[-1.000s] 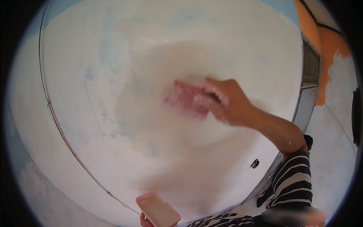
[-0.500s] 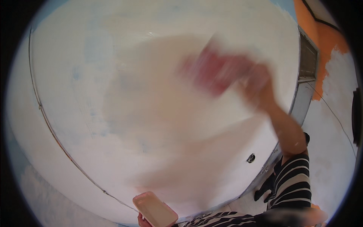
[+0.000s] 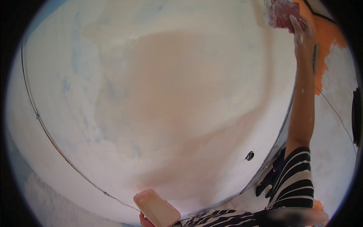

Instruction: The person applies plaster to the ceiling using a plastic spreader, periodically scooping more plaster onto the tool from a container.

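Observation:
My right hand [image 3: 303, 34] reaches up at the top right, fingers closed on a flat red spreader [image 3: 283, 17] with whitish smears on it. The spreader is at the wall [image 3: 170, 87]; whether its edge touches the surface I cannot tell. Pale cream coating covers much of the wall, with bluish patches showing through on the left. Low in the picture, my left hand [image 3: 144, 220] grips a shallow pinkish rectangular tray [image 3: 141, 196] by its left side. A smooth cream layer shows inside it. Most of the left fingers are hidden beneath the tray.
A thin cable [image 3: 51, 138] runs down the wall's left part. A round dark opening [image 3: 250, 155] sits at the lower right. Beyond the wall's right edge are an orange and white surface [image 3: 332, 79] and a hanging wire [image 3: 334, 109]. Pale floor tiles [image 3: 236, 202] show below.
My right hand and the spreader have gone from the middle right of the wall up to its top right, and the arm is straighter. The tray has barely shifted.

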### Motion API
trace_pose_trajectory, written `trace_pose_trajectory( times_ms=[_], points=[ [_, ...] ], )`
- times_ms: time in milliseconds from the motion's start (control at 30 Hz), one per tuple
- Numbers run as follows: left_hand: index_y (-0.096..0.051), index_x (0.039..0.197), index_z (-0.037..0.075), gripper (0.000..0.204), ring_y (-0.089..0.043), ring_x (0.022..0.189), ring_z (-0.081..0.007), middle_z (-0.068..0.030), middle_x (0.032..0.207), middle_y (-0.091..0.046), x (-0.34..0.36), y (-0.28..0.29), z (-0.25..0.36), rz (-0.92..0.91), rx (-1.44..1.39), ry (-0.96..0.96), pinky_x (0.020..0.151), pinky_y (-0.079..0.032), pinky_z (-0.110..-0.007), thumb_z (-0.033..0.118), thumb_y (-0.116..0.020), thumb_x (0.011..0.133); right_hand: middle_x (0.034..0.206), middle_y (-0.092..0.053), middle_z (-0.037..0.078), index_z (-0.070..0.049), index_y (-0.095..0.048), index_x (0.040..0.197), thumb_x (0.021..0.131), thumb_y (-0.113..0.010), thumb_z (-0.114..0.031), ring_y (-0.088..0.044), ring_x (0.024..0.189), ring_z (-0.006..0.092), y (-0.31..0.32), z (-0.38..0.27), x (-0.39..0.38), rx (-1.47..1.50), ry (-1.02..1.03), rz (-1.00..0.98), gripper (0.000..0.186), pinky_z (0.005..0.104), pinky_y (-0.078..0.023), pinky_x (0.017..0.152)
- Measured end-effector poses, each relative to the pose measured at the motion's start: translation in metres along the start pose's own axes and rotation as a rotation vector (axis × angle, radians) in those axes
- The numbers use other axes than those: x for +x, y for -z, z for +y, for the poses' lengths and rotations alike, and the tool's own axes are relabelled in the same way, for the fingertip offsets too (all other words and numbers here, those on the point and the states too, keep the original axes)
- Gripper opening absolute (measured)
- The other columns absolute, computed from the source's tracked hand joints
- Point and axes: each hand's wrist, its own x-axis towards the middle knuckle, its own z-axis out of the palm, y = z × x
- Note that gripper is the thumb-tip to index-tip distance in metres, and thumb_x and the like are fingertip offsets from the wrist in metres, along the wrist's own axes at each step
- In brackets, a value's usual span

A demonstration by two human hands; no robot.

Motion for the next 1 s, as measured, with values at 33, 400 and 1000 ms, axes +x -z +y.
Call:
trace_pose_trajectory(
  times_ms=[33, 400, 1000],
  points=[
    [-0.047, 0.137, -0.004, 0.063, -0.063, 0.110, -0.0409, -0.0231, 0.126, -0.061, -0.007, 0.013, 0.001, 0.008, -0.062, -0.003, 0.095, -0.052, -0.055, 0.044, -0.033, 0.098, 0.087, -0.068, 0.006, 0.003, -0.063, 0.114, 0.091, -0.070, -0.020, -0.059, 0.071, 0.0122, -0.019, -0.033, -0.052, 0.053, -0.054, -0.030, 0.033, 0.0259, -0.048, 0.068],
    [-0.049, 0.139, 0.000, 0.057, -0.058, 0.119, -0.0304, -0.0167, 0.134, -0.058, -0.038, -0.020, -0.017, -0.166, -0.243, -0.104, 0.104, -0.045, -0.042, 0.041, -0.040, 0.100, 0.105, -0.070, 0.013, -0.005, -0.062, 0.090, 0.075, -0.076, 0.002, -0.069, 0.097, 0.0337, 0.012, -0.192, -0.431, 0.888, 0.072, -0.954, 0.022, 0.0506, -0.054, 0.088],
    [-0.045, 0.141, -0.001, 0.054, -0.057, 0.120, -0.0296, -0.0162, 0.136, -0.056, -0.013, -0.005, -0.005, -0.150, -0.194, -0.203, 0.103, -0.047, -0.042, 0.035, -0.028, 0.104, 0.104, -0.060, 0.020, 0.003, -0.041, 0.123, 0.096, -0.050, -0.004, -0.060, 0.092, 0.0228, -0.071, -0.138, -0.401, 0.885, -0.355, -0.842, 0.029, 0.0379, -0.050, 0.084]
  ],
)
